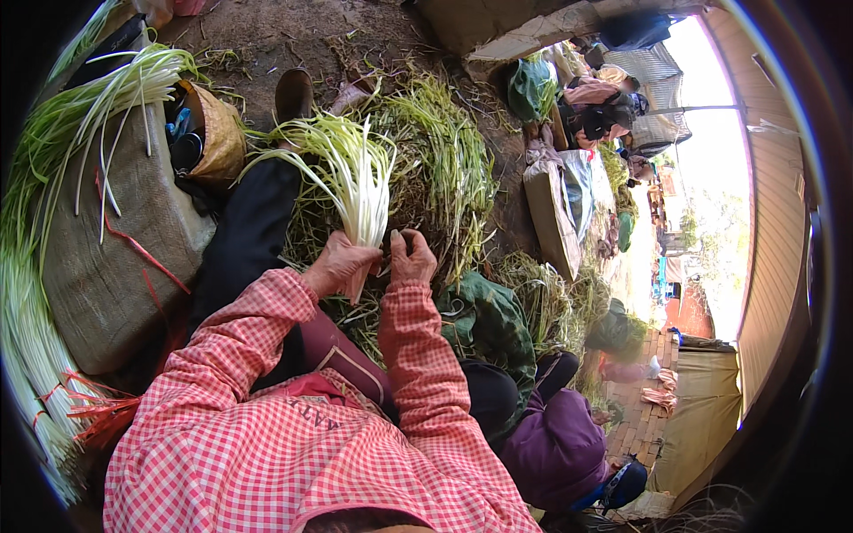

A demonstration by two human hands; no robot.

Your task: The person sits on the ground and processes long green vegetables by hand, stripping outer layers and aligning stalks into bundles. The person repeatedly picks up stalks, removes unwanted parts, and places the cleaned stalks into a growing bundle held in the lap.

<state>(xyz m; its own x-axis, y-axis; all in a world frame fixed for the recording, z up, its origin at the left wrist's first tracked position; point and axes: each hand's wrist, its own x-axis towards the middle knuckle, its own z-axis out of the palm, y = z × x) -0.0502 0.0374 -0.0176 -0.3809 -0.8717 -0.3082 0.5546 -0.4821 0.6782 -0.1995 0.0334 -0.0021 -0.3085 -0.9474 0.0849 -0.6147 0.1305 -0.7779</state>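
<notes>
My left hand (340, 263) is closed around the lower stems of a bunch of pale green-and-white leafy stalks (366, 193), whose leaf tips fan out away from me. Just right of the bunch is my right hand (412, 256), thumb and fingers bent near each other; whether it pinches something thin is unclear. Under and beyond the bunch lies a large heap of loose green and yellowed stalks (446, 153). More long stalks (33, 286) lie in a thick pile at the left, with red plastic strips (106, 410) by their white ends.
A covered block (126, 260) stands left of my leg, beside a yellowish open bag (213, 133). A green sack (490, 326) lies to my right. A co-worker in purple (560, 446) sits at the lower right. Wrapped boxes (553, 200) and more people are farther right.
</notes>
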